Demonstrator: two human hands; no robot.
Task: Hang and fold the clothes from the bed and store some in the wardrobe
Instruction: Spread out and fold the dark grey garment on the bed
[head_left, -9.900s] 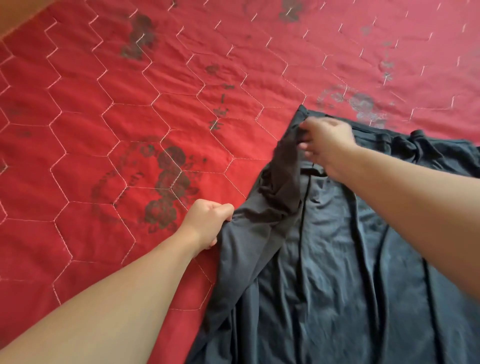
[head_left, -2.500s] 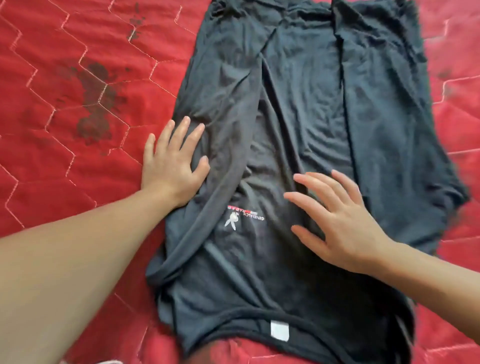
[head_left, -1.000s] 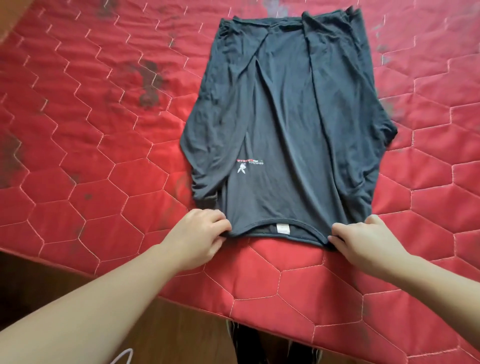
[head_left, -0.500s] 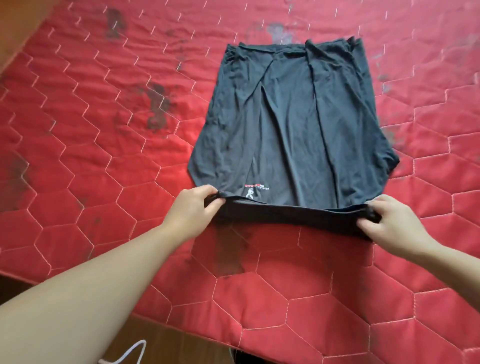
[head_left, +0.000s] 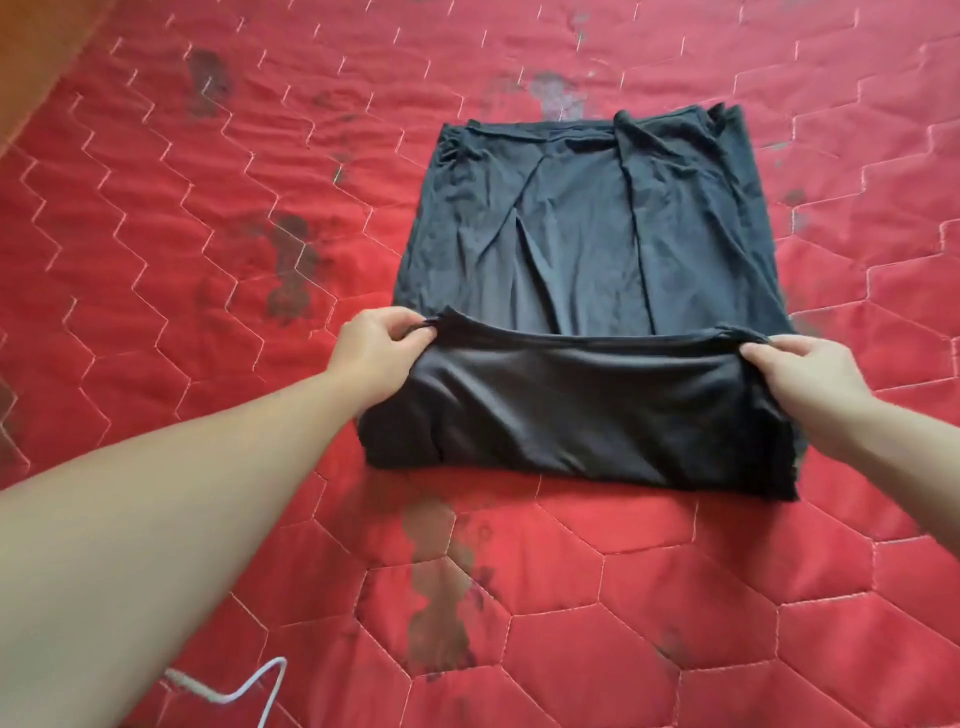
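The dark shirt (head_left: 582, 244) lies centre-right on the red bed (head_left: 208, 260), long axis running up the frame; left hand (head_left: 376, 353) and right hand (head_left: 810, 376) pinch its folded near edge, the unfolded half lying beyond their fingers, equally near both.

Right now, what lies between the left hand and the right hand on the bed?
In the head view, only the folded-over flap of the dark shirt spans between the left hand and the right hand; each pinches one corner.
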